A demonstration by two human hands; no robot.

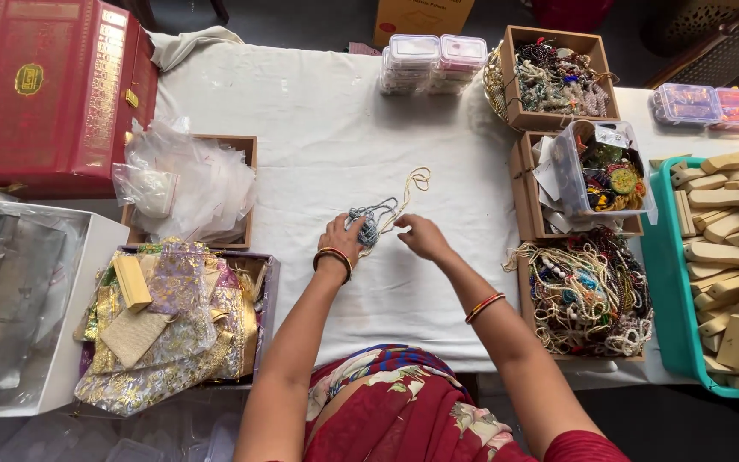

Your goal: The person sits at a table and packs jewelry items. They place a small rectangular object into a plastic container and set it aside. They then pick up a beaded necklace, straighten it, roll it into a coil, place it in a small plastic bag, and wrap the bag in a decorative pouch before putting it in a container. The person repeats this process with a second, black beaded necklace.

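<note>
1. The left hand rests on the white-clothed counter, its grip closed on a small grey-blue bundle of beaded cord.
2. The right hand is just beside it, fingers pinched together on the cream cord that loops away from the bundle toward the far side.
3. The bundle lies mid-counter, between both hands.
4. To the right sits a cardboard box of tangled bead necklaces; to the left, a tray of gold brocade pouches.
</note>
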